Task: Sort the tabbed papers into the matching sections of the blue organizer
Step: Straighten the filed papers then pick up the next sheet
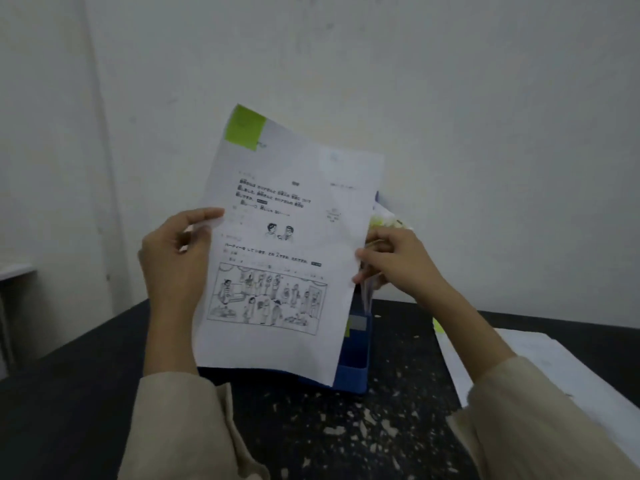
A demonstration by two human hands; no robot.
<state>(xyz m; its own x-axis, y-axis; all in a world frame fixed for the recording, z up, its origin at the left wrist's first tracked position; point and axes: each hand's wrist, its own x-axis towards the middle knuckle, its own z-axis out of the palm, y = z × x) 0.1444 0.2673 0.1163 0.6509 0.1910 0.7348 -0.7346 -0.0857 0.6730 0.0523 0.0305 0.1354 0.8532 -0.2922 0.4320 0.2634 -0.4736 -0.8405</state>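
Mid-filing: left hand (176, 252) pinches the green-tabbed sheet (284, 251) upright over the blue organizer (355, 355) on the bench (398, 410), right hand (391, 263) fingers parting filed papers (388, 220); next, find the green section and drop it in.

Sleeves: long, loose, beige cloth on both arms, reaching to just short of the wrists.
Left sleeve (180, 424): wide cuff, with a flap of fabric hanging open at its inner edge (soft folds run along it).
Right sleeve (540, 420): same beige, cuff edge creased and slightly turned.
Left hand (176, 258): bare, no rings or watch visible.
Right hand (398, 261): bare, likewise unadorned.
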